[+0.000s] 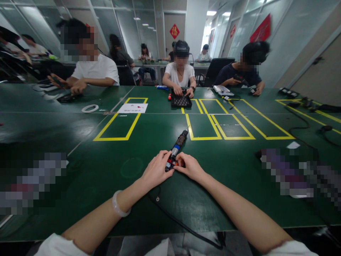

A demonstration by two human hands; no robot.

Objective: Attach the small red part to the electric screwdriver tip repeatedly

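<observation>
An electric screwdriver (175,151) with a dark front, a blue band and a silver section lies over the green table, its thin bit pointing away and slightly right. My left hand (157,166) is closed around the left side of its rear part. From the right, my right hand (189,165) has thumb and index finger bent together at the same rear end, by a small red and orange part. What exactly these fingertips touch is partly hidden. Below my hands a black cord (181,223) runs toward the table's near edge, and a small ring (157,199) lies beside it.
Yellow tape rectangles (112,139) mark the green table (106,177). Further off are a white sheet (132,108), a white ring (90,108) and a black tray of small parts (181,105) under a co-worker's hands. Blurred-out objects (285,172) lie at both sides. Other people sit opposite.
</observation>
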